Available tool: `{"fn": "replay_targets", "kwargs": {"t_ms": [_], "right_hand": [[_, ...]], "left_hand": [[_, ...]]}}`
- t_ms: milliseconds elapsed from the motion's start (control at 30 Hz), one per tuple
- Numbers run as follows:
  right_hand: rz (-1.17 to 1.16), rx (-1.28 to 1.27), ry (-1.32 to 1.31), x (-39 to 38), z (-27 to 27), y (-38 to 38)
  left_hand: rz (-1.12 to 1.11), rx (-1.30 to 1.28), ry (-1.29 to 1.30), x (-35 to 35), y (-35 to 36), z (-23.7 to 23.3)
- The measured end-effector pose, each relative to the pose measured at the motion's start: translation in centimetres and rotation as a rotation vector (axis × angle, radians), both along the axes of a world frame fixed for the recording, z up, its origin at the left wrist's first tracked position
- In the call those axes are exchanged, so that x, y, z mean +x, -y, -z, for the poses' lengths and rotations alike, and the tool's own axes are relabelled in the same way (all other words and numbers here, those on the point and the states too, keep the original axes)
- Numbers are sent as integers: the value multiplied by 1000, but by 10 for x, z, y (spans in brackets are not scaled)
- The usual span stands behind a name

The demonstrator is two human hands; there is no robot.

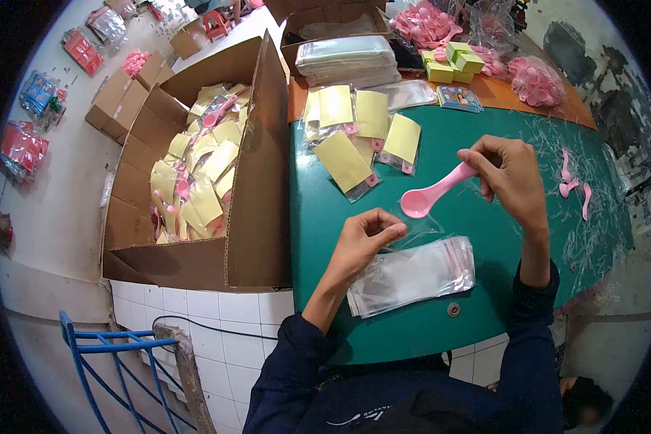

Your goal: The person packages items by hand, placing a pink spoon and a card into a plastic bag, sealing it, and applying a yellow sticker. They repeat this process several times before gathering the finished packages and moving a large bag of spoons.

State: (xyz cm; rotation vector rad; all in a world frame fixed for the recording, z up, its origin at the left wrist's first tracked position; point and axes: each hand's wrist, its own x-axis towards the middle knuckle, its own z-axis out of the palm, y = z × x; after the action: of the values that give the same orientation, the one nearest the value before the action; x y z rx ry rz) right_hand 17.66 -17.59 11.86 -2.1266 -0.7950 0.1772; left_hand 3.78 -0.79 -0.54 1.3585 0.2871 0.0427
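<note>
My right hand (510, 170) pinches a pink plastic spoon (430, 197) by the end of its handle, the bowl pointing left over the green table. Close to the bowl, my left hand (365, 239) has its thumb and forefinger pressed together on a thin clear plastic bag (423, 230), which stretches out toward the spoon. Just below, in front of my body, lies a stack of flat clear plastic bags (416, 275). Farther up the table, several packed bags with yellow cards (342, 160) lie together, pink handle ends showing under the cards.
Left of the green table (318, 267) stands a large cardboard box (257, 173) full of packed bags. Loose pink spoons (586, 199) lie at the right. At the back are bundled plastic sleeves (347, 58), yellow boxes (461, 61) and bagged pink spoons (535, 81). A blue metal frame (116, 347) stands lower left.
</note>
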Motion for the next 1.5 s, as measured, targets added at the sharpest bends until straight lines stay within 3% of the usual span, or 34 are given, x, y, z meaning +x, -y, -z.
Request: {"fn": "replay_targets", "kwargs": {"t_ms": [200,600,700,767,833,900,967,1067,1200,1267,1333,1433,1500], "right_hand": [[-67,-39,-6,-4,4,-3],[-203,-51,-58,-8,13,-12],[-251,33,-117,32,2,18],[-308,144,-296,79,1,59],[-49,355,-421,134,30,103],[751,-915,479,162,82,136],[545,-1158,295,166,78,156],[216,-359,324,195,82,127],[180,-453,345,257,103,24],[335,-565,274,278,117,-19],[536,-486,508,272,149,-35],[702,-370,388,287,160,-42],[718,-321,275,289,156,-44]], "left_hand": [[-41,17,-42,-1,3,-11],[26,-27,157,-2,4,-11],[1,-54,240,-4,-1,-12],[-30,-136,303,-7,-5,-11],[-46,-272,386,-7,-7,-15],[-59,-464,493,-4,-10,-22],[-61,-465,534,-2,-16,-41],[-60,-465,704,13,-25,-64],[-57,-410,761,20,-32,-90],[-95,-285,770,20,-34,-93],[-135,-183,758,16,-39,-95],[-199,127,618,9,-50,-100],[-161,114,573,12,-56,-101]]}}
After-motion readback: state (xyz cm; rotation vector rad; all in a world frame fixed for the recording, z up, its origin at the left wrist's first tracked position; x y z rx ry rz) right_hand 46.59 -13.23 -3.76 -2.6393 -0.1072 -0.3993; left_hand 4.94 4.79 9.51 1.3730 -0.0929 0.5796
